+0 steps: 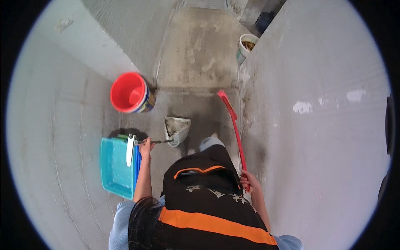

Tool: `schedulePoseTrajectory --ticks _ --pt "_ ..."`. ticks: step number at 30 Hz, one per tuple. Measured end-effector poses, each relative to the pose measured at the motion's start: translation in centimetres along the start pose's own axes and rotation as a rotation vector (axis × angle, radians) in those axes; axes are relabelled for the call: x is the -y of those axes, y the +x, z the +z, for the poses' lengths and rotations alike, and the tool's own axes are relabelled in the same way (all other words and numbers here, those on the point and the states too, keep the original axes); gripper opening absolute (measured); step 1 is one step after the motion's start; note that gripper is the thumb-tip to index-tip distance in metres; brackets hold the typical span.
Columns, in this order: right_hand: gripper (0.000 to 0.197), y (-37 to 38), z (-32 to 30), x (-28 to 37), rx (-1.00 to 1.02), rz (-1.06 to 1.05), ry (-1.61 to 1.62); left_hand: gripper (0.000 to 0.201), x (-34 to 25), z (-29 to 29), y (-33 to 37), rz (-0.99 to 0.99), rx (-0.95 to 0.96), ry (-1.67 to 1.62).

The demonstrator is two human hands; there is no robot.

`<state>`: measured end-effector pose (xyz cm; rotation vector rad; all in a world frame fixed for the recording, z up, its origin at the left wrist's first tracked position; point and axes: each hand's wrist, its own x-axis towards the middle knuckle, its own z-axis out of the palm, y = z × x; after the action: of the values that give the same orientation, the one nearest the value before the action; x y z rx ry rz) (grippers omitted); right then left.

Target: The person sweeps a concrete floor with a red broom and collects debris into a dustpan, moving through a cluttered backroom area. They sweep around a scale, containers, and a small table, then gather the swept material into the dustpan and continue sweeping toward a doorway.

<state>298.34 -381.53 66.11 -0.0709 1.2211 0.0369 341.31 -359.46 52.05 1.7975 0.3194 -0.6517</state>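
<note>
My left hand (146, 148) is closed round the grey pole of a long-handled dustpan (178, 130), just below its white grip. The dustpan's pale scoop, stained with dirt inside, hangs low over the floor or rests on it; I cannot tell which. On the right, my right hand (248, 181) is wrapped round the lower end of a red broom (236, 131) as seen here. Its stick runs forward along the right wall, and its red bristles point away from me near the step edge.
A red bucket (128, 92) stands by the left wall, set in another container. Nearer, a turquoise basin (117, 166) leans beside my left forearm, with a blue item behind it. A white bucket holding brownish waste (247, 46) stands far right. Walls (316, 137) flank the narrow concrete floor (200, 54).
</note>
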Motion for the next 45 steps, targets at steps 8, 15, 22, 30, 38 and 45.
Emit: schedulePoseTrajectory --ticks 8,15,22,30,38,45 --pt "0.031 6.0 7.8 21.0 0.164 0.061 0.154 0.037 -9.6 13.9 8.7 -0.065 -0.061 0.045" --pt "0.025 7.9 18.3 38.7 0.028 -0.02 -0.239 0.023 -15.6 22.7 13.2 0.162 -0.107 -0.247" --pt "0.032 13.1 27.5 51.4 -0.022 -0.129 -0.37 0.022 -22.2 31.9 21.7 -0.003 -0.222 -0.239" --pt "0.026 13.9 35.2 64.2 -0.152 -0.208 -0.537 0.021 -32.7 43.2 33.7 0.001 -0.192 -0.244" --pt "0.019 20.6 45.1 81.0 0.013 -0.272 -0.718 0.02 -42.5 52.9 43.0 0.011 -0.268 -0.287" --pt "0.023 31.6 57.8 96.0 0.042 0.135 -0.64 0.021 -46.4 62.0 52.5 -0.06 -0.371 -0.252"
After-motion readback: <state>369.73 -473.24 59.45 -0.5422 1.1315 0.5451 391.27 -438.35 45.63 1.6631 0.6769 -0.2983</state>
